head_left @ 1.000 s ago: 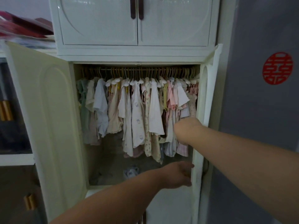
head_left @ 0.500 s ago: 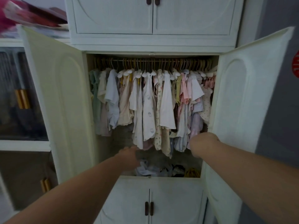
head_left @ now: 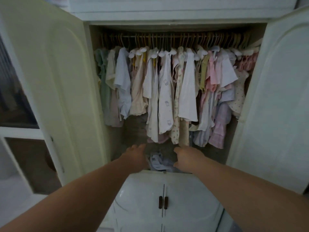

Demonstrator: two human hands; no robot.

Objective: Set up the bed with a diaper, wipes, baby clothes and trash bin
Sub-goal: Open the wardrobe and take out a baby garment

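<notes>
A white wardrobe stands open in front of me. Several baby clothes [head_left: 168, 91] in white, pink, cream and pale blue hang on small hangers from a rail [head_left: 175, 36]. A crumpled pale blue garment [head_left: 158, 162] lies on the wardrobe floor. My left hand [head_left: 136, 155] reaches in at the left of that pile, fingers spread, holding nothing. My right hand [head_left: 187, 157] reaches in at its right, just under the hems of the hanging clothes, fingers loosely curled over the pile's edge. No diaper, wipes or trash bin is in view.
The left door [head_left: 50, 81] and right door [head_left: 274, 97] swing wide open on both sides. Below the hanging space sits a shut lower cabinet with two dark handles [head_left: 163, 202]. A shut upper cabinet [head_left: 167, 7] is above. Dark glass-fronted shelving [head_left: 15, 97] stands at the left.
The right door has been swung fully open. Both hands have moved inward and down into the wardrobe, closing on the pile on its floor. My head has come closer.
</notes>
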